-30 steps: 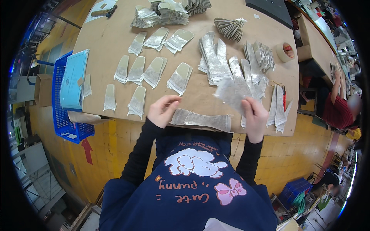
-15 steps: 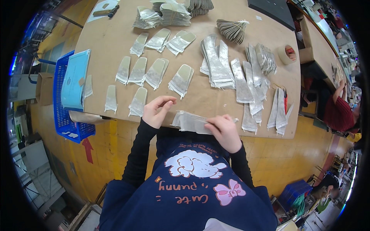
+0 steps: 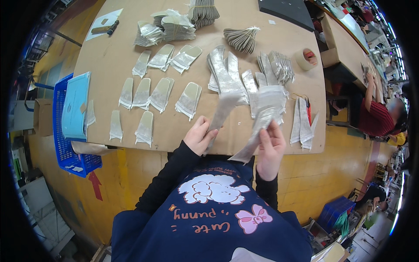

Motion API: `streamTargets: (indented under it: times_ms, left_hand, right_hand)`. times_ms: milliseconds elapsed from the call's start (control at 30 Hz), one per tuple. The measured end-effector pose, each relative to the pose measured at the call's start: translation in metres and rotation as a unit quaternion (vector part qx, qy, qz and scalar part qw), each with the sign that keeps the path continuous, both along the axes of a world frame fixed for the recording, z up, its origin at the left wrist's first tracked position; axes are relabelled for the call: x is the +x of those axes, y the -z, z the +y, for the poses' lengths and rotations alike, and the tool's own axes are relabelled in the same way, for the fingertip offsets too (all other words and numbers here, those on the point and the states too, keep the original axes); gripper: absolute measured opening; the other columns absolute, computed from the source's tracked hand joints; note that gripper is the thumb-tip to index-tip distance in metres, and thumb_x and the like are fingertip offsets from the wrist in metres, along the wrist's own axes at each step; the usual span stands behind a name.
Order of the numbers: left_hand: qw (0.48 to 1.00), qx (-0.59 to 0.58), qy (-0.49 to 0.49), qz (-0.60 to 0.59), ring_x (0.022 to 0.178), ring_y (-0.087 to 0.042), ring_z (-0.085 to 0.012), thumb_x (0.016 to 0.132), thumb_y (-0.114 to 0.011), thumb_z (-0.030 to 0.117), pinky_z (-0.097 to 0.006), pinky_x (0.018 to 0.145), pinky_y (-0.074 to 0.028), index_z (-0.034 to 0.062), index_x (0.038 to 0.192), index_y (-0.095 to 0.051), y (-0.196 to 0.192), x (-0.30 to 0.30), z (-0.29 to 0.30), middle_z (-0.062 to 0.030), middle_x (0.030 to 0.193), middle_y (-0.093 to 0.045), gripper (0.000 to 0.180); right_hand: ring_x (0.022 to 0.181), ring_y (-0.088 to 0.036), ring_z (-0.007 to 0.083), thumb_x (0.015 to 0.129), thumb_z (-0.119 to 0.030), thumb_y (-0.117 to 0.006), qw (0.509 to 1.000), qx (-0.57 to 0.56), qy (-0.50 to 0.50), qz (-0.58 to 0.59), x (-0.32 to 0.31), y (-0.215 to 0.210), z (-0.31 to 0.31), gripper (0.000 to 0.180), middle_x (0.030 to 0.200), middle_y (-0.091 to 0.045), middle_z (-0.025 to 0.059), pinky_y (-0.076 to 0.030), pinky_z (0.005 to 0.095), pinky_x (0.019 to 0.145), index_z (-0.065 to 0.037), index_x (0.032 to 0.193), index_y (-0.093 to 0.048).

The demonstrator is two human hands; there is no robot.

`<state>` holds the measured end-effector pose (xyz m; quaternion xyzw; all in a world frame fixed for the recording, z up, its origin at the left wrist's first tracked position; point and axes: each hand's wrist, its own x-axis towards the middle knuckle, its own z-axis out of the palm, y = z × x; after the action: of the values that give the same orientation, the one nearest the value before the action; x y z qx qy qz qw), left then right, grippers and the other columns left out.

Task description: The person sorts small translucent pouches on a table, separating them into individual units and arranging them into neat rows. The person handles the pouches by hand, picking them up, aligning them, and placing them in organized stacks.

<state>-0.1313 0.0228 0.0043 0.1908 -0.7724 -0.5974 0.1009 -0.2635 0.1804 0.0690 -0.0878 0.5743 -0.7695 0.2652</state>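
Above the table's near edge, my left hand (image 3: 200, 136) is closed on a grey fabric strip (image 3: 224, 108), its upper end blurred by motion. My right hand (image 3: 270, 146) pinches a second piece, a longer shiny grey strip (image 3: 261, 120), which slants down toward my lap. Past them lies a pile of similar long strips (image 3: 227, 72). Left of my left hand, short round-ended grey pieces (image 3: 189, 98) lie in loose rows. To the right of my right hand rest several narrow strips (image 3: 301, 118) beside a red-handled tool (image 3: 309, 111).
Bundled grey pieces (image 3: 174, 28) stand at the back of the brown-covered table (image 3: 174, 135). A tape roll (image 3: 305, 59) sits far right. A blue basket (image 3: 61, 146) holding a light-blue folder (image 3: 75, 107) is at the left edge. A person in red (image 3: 377, 113) sits at another table.
Previously a grey strip lay at the table edge under my right hand, and my left hand was free of it. Now each hand holds a strip lifted off the table. The view has shifted slightly.
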Motion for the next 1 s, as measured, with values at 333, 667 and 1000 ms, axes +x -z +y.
streamTargets:
  times_ms: [333,667,1000]
  left_hand:
    - [0.914,0.394,0.041,0.086,0.122,-0.05,-0.0189,0.1,-0.028,0.059,-0.033,0.1,-0.039,0.0015,0.142,-0.037,-0.013,-0.019,0.013,-0.012,0.133,-0.051,0.072]
    - [0.943,0.317,0.046,0.089,0.12,-0.051,-0.019,0.103,-0.043,0.033,-0.034,0.102,-0.039,-0.0013,0.141,-0.035,-0.025,-0.007,0.021,-0.0106,0.132,-0.051,0.052]
    - [0.918,0.376,-0.059,0.112,0.1,-0.057,-0.0153,0.101,-0.051,0.026,-0.03,0.09,-0.044,-0.001,0.127,-0.047,-0.016,0.01,0.008,-0.0089,0.112,-0.061,0.038]
  right_hand:
    - [0.107,-0.06,0.0176,0.087,0.008,-0.06,0.981,0.08,-0.149,0.092,0.022,0.0,-0.018,0.045,0.118,-0.056,0.0125,-0.054,0.0282,0.086,0.008,0.13,-0.048]
    - [0.081,-0.055,0.0154,0.081,0.004,-0.066,0.912,0.205,-0.113,0.336,0.029,0.007,-0.019,0.041,0.099,-0.056,0.0091,-0.047,0.026,0.07,0.001,0.121,-0.059]
    - [0.079,-0.052,0.0128,0.081,0.002,-0.066,0.953,0.161,-0.113,0.229,0.03,0.011,-0.023,0.042,0.109,-0.054,0.0075,-0.044,0.0263,0.073,-0.002,0.123,-0.059]
